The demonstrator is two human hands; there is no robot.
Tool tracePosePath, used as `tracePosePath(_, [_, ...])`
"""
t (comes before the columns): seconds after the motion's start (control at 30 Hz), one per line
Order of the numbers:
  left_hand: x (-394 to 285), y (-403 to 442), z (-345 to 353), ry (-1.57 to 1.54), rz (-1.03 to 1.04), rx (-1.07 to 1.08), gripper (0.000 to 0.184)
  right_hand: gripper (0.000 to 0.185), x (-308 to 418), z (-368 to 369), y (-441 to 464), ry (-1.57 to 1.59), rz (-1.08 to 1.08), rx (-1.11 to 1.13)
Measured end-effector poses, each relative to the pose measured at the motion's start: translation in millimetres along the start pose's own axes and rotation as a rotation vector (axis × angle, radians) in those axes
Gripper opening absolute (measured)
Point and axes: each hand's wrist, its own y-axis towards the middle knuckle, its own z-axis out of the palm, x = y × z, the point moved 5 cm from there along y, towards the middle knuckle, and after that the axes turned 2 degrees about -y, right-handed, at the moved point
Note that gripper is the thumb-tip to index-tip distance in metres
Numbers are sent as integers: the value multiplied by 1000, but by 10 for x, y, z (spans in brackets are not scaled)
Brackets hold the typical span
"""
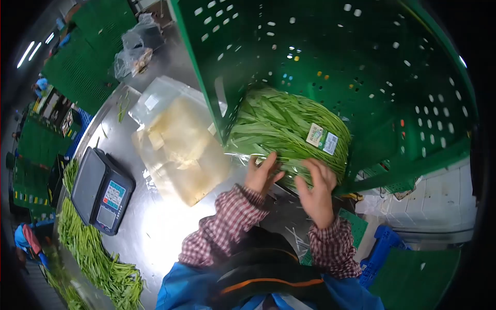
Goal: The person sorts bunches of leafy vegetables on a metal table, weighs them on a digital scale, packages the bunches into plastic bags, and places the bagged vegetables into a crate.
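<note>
A clear bag of leafy green vegetables (289, 124) with a white and green label (322, 138) lies inside a large green crate (372, 77). At the bag's near edge is my left hand (262, 174), its fingers apart. My right hand (319, 191) rests against the same edge a little to the right, thumb and fingers spread. Both palms face the bag, and neither hand is closed round it. To the left, a stack of clear plastic bags (181, 144) lies on the metal table (150, 227).
A digital scale (103, 191) stands on the table's left side, beside loose green stalks (98, 248). Crumpled plastic (133, 54) lies at the far end. White boxes (429, 206) and a blue plastic piece (382, 248) are at right. Another person (30, 240) is at far left.
</note>
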Motion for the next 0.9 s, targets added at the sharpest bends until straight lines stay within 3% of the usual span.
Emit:
tracePosePath(0.07, [120, -147, -428, -2, 29, -153, 52, 25, 774, -87, 135, 615, -281, 282])
tracePosePath(0.1, [188, -284, -625, 5, 81, -259, 49, 19, 1247, -279, 120, 648, -620, 338])
tracePosePath(0.13, [261, -464, -840, 9, 131, -373, 47, 18, 1625, -388, 6, 788, -791, 357])
tracePosePath(0.2, [430, -843, -1345, -39, 118, -330, 46, 14, 2239, -541, -217, 1100, -1027, 509])
tracePosePath(0.27, [523, -1370, -1820, -41, 144, -408, 46, 26, 2629, -633, -438, 1134, -1401, 641])
tracePosePath(0.33, [575, -1987, -2384, -66, 248, -579, 41, 30, 3023, -610, -710, 1350, -1505, 774])
tracePosePath(0.37, [619, -2298, -2695, -128, 314, -693, 41, 28, 3177, -583, -828, 1510, -1387, 874])
tracePosePath(0.43, [728, -3005, -3301, -251, 443, -925, 41, 30, 3470, -404, -1073, 1726, -1359, 1122])
tracePosePath(0.47, [747, -3383, -3525, -338, 545, -1049, 40, 36, 3575, -237, -1212, 1785, -1464, 1248])
tracePosePath(0.53, [864, -4000, -3879, -510, 706, -1245, 38, 21, 3868, 277, -1702, 1252, -1572, 2102])
tracePosePath(0.6, [1147, -4443, -4346, -500, 904, -1409, 41, 32, 4128, 938, -2126, 1472, -459, 1724])
tracePosePath(0.63, [1234, -4603, -4616, -546, 925, -1447, 43, 31, 4337, 1437, -2392, 1104, -505, 1709])
tracePosePath(0.67, [1254, -4726, -4837, -592, 940, -1477, 46, 31, 4520, 1961, -2689, 1002, -581, 1670])
tracePosePath(0.7, [1162, -4818, -4981, -665, 936, -1455, 48, 33, 4531, 2559, -2990, 915, -438, 1700])
tracePosePath(0.8, [801, -4976, -5479, -898, 949, -1346, 56, 40, 4828, 3611, -3514, 669, -650, 1412])
tracePosePath(0.87, [791, -4855, -6049, -881, 963, -1228, 60, 45, 5093, 4063, -3762, 591, -762, 1206])
tracePosePath(0.9, [782, -4767, -6334, -740, 987, -1307, 41, 46, 5168, 4223, -3879, 463, -771, 1224])
